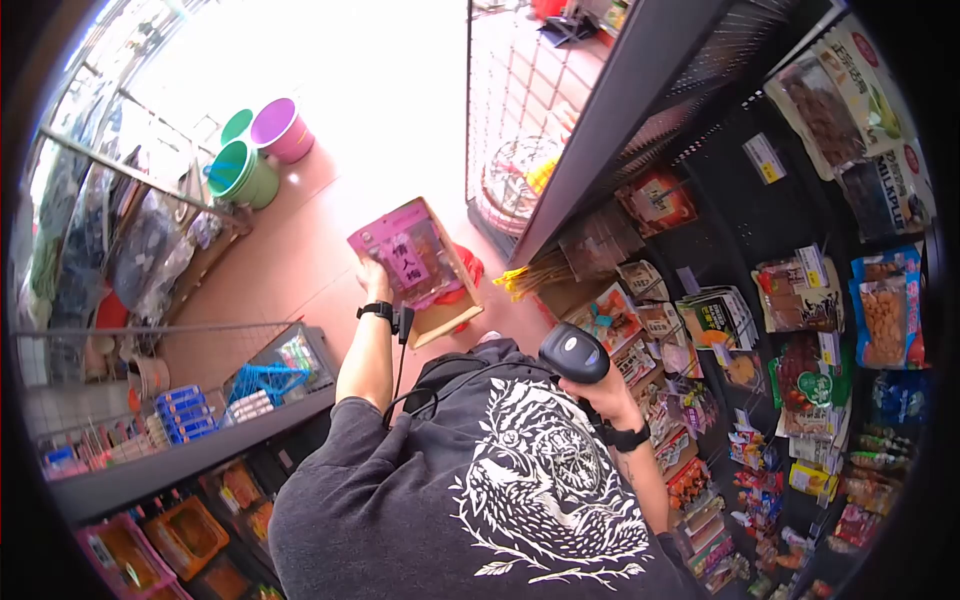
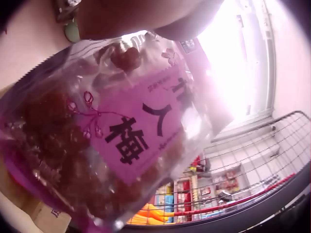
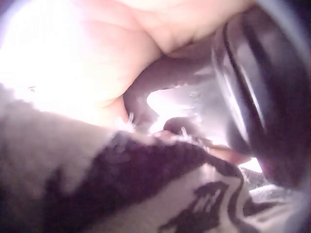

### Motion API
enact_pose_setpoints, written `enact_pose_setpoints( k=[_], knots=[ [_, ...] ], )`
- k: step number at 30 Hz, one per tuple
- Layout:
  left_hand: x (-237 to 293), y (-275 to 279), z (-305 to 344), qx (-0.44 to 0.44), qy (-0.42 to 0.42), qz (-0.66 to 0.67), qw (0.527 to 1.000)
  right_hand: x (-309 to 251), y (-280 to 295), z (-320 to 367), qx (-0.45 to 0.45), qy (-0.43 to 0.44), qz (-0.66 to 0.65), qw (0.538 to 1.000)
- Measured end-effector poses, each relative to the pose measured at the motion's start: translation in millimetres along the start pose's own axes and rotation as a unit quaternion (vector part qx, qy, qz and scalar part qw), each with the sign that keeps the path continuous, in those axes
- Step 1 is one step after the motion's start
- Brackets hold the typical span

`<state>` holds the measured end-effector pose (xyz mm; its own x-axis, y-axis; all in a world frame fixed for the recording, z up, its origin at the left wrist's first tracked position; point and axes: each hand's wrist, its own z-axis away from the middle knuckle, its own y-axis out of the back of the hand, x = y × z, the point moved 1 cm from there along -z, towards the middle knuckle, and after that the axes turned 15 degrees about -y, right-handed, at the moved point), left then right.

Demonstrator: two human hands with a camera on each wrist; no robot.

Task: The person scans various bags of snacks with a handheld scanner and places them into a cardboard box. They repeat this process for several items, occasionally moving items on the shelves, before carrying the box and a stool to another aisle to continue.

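In the head view my left hand (image 1: 372, 278) grips the left edge of a pink-and-clear snack bag (image 1: 408, 262) with large printed characters. Brown, lumpy pieces show through the plastic of this bag in the left wrist view. An open cardboard box (image 1: 446, 326) lies right behind the bag, its rim showing at the right and below. My right hand (image 1: 607, 397) is wrapped around the handle of a black barcode scanner (image 1: 575, 353), held close to the shirt front. The right wrist view has the scanner's dark body (image 3: 262, 97) and part of the palm (image 3: 116, 53).
Packed snack shelves (image 1: 800, 300) rise close on my right. A lower shelf (image 1: 190, 452) with goods runs along the left. Green buckets (image 1: 245, 175) and a purple bucket (image 1: 283, 130) stand on the floor ahead. Red plastic (image 1: 470, 268) shows beside the box.
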<state>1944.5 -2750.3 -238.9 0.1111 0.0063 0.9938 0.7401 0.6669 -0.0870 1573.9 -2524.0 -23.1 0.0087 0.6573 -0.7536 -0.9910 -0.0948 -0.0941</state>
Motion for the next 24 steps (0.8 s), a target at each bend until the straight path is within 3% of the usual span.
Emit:
enact_pose_setpoints(
  k=[1, 2, 3, 4, 5, 6, 7, 8, 9, 11, 13, 15, 16, 17, 18, 19, 21, 24],
  knots=[
    [-12, 1, -4, 0.002, 0.054, -0.048, 0.997, 1, 0, 5, 0.010, -0.014, -0.013, 1.000],
    [-94, 18, -44, 0.016, 0.105, -0.164, 0.981, 1, 0, 9, 0.019, -0.028, -0.026, 0.999],
    [-126, 20, -55, -0.007, 0.093, -0.223, 0.970, -3, -2, 16, 0.037, -0.040, -0.044, 0.998],
    [-137, 19, -58, -0.087, 0.067, -0.336, 0.935, 1, 2, 14, 0.046, 0.019, -0.025, 0.998],
    [-136, 19, -56, -0.233, 0.031, -0.516, 0.824, 1, 6, 20, 0.064, -0.005, 0.013, 0.998],
    [-115, 12, -47, -0.371, 0.000, -0.650, 0.663, 9, 6, 22, 0.119, 0.059, 0.013, 0.991],
    [-93, 0, -32, -0.425, -0.026, -0.694, 0.581, 9, 7, 30, 0.105, 0.041, 0.018, 0.993],
    [-68, -12, -19, -0.431, -0.031, -0.697, 0.572, 30, 13, 29, 0.138, 0.056, 0.035, 0.988],
    [-133, -3, -29, -0.225, -0.121, -0.447, 0.857, 45, 18, 30, 0.138, 0.021, 0.046, 0.989],
    [-68, -63, 36, -0.416, -0.167, -0.368, 0.815, 30, 18, 51, 0.187, 0.077, 0.019, 0.979],
    [-62, -116, 91, -0.587, -0.134, -0.212, 0.770, 27, 24, 68, 0.188, 0.003, -0.056, 0.981],
    [49, -173, 187, -0.717, -0.264, -0.170, 0.622, 42, 37, 78, 0.192, 0.041, -0.113, 0.974],
    [97, -199, 233, -0.749, -0.202, -0.103, 0.622, 48, 42, 84, 0.184, 0.068, -0.160, 0.967],
    [119, -224, 266, -0.769, -0.221, -0.098, 0.591, 50, 47, 93, 0.187, 0.076, -0.165, 0.966],
    [165, -245, 307, -0.776, -0.301, -0.046, 0.552, 49, 51, 104, 0.210, 0.097, -0.198, 0.952],
    [178, -267, 337, -0.795, -0.276, 0.000, 0.541, 50, 54, 115, 0.232, 0.118, -0.230, 0.938],
    [196, -311, 394, -0.791, -0.330, 0.056, 0.513, 61, 63, 132, 0.242, 0.120, -0.235, 0.934],
    [201, -378, 469, -0.739, -0.401, 0.055, 0.539, 89, 77, 150, 0.223, 0.148, -0.240, 0.933]
  ],
)
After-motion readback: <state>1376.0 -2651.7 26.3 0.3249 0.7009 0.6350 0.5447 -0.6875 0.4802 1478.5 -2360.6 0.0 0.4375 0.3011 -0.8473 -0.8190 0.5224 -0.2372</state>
